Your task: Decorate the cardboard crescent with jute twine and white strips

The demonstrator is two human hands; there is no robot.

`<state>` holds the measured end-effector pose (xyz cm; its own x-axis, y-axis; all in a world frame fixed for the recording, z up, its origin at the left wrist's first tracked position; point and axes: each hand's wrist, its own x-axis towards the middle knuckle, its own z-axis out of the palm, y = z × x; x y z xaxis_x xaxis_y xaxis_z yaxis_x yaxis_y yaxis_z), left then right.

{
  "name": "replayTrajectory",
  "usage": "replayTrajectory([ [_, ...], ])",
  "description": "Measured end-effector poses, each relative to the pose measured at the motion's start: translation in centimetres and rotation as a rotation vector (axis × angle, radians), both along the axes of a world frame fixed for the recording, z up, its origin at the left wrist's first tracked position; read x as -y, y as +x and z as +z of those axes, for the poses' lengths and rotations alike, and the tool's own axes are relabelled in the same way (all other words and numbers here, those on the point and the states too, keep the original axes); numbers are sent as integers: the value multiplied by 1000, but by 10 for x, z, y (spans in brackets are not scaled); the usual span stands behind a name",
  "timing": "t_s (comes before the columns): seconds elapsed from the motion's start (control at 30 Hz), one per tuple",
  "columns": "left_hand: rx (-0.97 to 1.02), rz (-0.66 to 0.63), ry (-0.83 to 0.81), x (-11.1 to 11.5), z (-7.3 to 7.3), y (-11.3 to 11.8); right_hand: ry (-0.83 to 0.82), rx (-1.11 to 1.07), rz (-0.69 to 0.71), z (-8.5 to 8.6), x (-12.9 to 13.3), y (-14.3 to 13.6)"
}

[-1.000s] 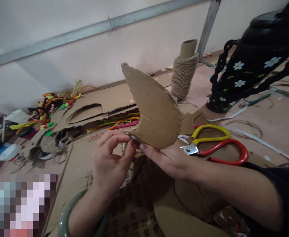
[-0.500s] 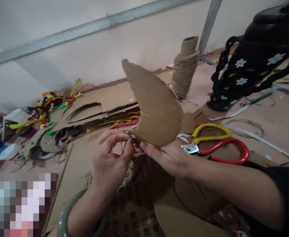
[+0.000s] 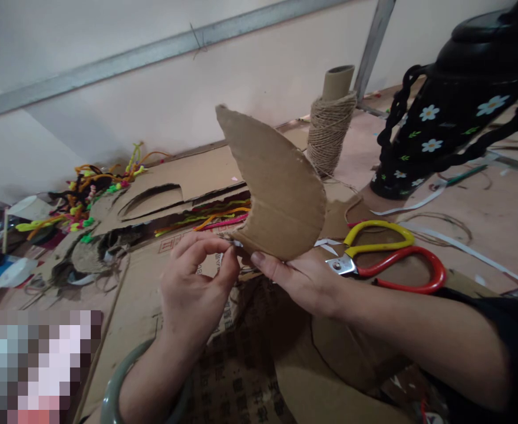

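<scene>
A curved, horn-shaped piece of brown cardboard point(image 3: 280, 188) stands upright, its tip pointing up and left. My right hand point(image 3: 303, 280) grips its lower edge, thumb on the near side and the other fingers behind it. At the lower left end of the piece, my left hand point(image 3: 201, 268) pinches thumb and forefinger together on something small, too hidden to name. A green bangle point(image 3: 112, 388) circles my left wrist. Scissors point(image 3: 373, 259) with one yellow and one red handle lie just beyond my right forearm.
Behind the piece stands a twine spool point(image 3: 332, 126), with a black flowered bottle point(image 3: 444, 123) to its right. Colourful pipe cleaners point(image 3: 84, 191) lie at the left near cut cardboard point(image 3: 205, 171). Printed cardboard point(image 3: 139, 294) lies under my hands. White strips are at the right.
Both hands and the cardboard piece have barely moved; the view has shifted very slightly. The left pinch and the right grip stay as they were.
</scene>
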<state>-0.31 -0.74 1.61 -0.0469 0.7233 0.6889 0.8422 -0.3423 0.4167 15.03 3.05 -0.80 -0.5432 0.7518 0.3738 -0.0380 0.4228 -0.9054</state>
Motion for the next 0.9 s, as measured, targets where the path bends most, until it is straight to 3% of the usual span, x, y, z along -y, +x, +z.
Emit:
replayTrajectory([
  [0.37,-28,-21,17,0,-6,-1,51,-28,-18,0,-1,0],
  [0.63,-27,-121,4,-2,-7,-3,31,60,-19,1,1,1],
  [0.9,-17,-24,9,0,-4,-2,-15,-10,-19,3,-1,0],
])
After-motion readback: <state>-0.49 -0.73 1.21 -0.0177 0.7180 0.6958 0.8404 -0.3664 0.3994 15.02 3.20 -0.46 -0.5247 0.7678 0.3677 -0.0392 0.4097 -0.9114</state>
